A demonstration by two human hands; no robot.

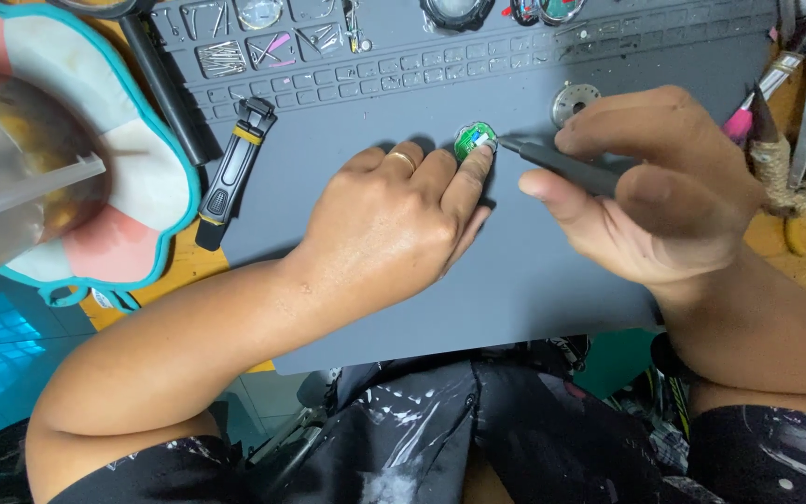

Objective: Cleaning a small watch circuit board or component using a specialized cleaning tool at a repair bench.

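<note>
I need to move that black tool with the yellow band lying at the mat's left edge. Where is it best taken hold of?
Grip the black tool across its long straight handle, below the yellow band, coming from above; it lies flat, with free space along both sides.

Green circuit board (474,142) on a grey mat (515,271)

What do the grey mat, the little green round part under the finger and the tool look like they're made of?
Mat: likely silicone or rubber, matte grey, with moulded compartments along its far edge. Green part: seemingly a small circuit board, glossy green with a pale component. Tool in the right hand: dark matte shaft, probably metal or plastic; the left hand pins the part.
</note>
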